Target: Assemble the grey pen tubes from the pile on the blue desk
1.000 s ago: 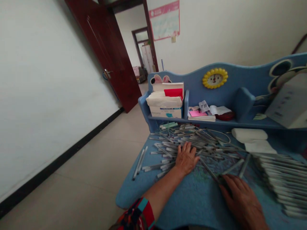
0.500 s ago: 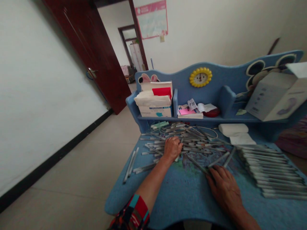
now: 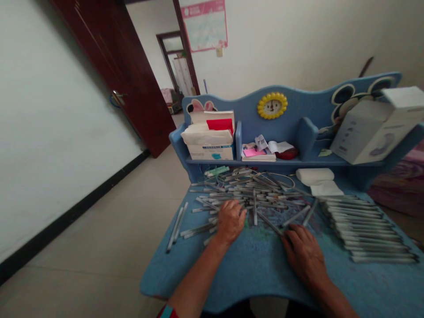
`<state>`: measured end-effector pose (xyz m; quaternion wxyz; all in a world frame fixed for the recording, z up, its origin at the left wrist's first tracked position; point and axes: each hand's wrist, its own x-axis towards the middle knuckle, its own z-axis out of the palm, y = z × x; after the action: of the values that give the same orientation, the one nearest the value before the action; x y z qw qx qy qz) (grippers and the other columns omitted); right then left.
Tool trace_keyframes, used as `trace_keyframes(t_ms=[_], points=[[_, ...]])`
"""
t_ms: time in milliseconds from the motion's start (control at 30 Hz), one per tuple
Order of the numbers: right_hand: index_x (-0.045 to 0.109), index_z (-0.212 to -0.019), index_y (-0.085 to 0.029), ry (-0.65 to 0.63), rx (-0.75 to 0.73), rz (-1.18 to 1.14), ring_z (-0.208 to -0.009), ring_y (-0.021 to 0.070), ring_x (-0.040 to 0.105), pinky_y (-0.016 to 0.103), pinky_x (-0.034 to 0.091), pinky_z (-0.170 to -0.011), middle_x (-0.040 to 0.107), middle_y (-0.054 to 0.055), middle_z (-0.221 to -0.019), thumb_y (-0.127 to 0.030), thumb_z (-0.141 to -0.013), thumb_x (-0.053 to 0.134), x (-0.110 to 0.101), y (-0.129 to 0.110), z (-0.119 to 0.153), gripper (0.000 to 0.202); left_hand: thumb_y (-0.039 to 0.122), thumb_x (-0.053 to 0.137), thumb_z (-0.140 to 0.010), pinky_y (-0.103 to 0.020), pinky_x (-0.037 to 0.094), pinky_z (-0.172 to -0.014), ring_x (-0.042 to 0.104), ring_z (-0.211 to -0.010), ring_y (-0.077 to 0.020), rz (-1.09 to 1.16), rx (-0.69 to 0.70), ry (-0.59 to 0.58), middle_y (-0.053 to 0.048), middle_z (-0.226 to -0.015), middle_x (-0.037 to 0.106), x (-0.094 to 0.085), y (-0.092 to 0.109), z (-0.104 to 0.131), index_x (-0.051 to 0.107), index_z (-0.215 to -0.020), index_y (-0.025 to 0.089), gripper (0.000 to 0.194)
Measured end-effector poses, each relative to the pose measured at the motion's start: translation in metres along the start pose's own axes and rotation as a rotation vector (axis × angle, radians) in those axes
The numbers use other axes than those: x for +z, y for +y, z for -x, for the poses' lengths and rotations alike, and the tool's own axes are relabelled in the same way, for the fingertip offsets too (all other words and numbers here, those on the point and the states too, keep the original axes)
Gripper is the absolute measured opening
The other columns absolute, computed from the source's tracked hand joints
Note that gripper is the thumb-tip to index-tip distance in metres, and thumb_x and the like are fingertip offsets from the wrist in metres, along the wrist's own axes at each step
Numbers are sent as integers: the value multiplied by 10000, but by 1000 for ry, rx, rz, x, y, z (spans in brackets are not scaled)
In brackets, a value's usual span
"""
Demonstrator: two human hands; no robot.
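Curls the fingers of the left hand [image 3: 230, 223] palm down at the near edge of the loose pens [image 3: 265, 196], with the forearm slanting in from below. Bends the fingers of the right hand [image 3: 306, 251] at the near ends of a few slanting pens, low over the blue desk [image 3: 248, 265]. Cannot tell of a grip with either hand. Has the loose pens tangled across the back of the desk, with a pair of pens [image 3: 177, 227] apart at the left edge and a neat row of pens [image 3: 367, 227] to the right, near a paper roll [image 3: 314, 176]. Faces a blue shelf [image 3: 285, 162] with a box of papers [image 3: 212, 152], a pile of booklets [image 3: 260, 157] and a tilted white carton [image 3: 361, 128], below a yellow flower-shaped clock [image 3: 272, 106]. Looks past these to a pale wall [image 3: 285, 39] with a pink-edged poster [image 3: 205, 28] and, at left, an open dark red door [image 3: 132, 84].
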<state>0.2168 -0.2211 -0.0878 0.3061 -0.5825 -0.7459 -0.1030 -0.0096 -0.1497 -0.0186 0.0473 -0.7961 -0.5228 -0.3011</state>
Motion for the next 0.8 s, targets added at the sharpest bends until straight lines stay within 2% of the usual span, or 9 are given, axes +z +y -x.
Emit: trace_keyframes(t_ms=[267,433,633,733,800], points=[[559,-787,-187,28,21,-33,-915,231,531,384,429,-799,600,102,-961,-285,-829,491,-7,-3,-1,126,233,538,-798,-333,434,-790,545,-830,-196,24,-46,-148,-62,-826,632,-5,28,4,611,-753,168,108],[555,-772,-184,70,33,-67,-875,227,537,382,422,-794,606,100,-922,-282,-821,504,-10,-2,-1,121,237,521,-803,-316,426,-783,549,-811,-190,54,-45,-251,-56,-809,626,-1,44,7,608,-769,171,114],[566,-745,-191,86,60,-126,-704,175,538,325,422,-708,596,42,-724,-255,-832,510,-14,1,-4,122,296,506,-804,-311,416,-751,559,-830,-208,4,-109,-297,-66,-824,630,6,57,-6,604,-806,176,155],[588,-764,-190,126,54,-147,-657,159,546,310,424,-688,596,23,-668,-260,-849,502,-16,3,-4,140,279,519,-784,-291,413,-700,575,-776,-193,102,-185,-304,-54,-779,634,11,62,-12,606,-767,176,136],[598,-793,-185,144,56,-174,-654,159,564,307,435,-678,620,29,-686,-262,-855,504,-17,2,-5,136,278,534,-766,-273,409,-641,580,-691,-174,249,-297,-311,-40,-715,631,15,66,-14,611,-755,172,131]])
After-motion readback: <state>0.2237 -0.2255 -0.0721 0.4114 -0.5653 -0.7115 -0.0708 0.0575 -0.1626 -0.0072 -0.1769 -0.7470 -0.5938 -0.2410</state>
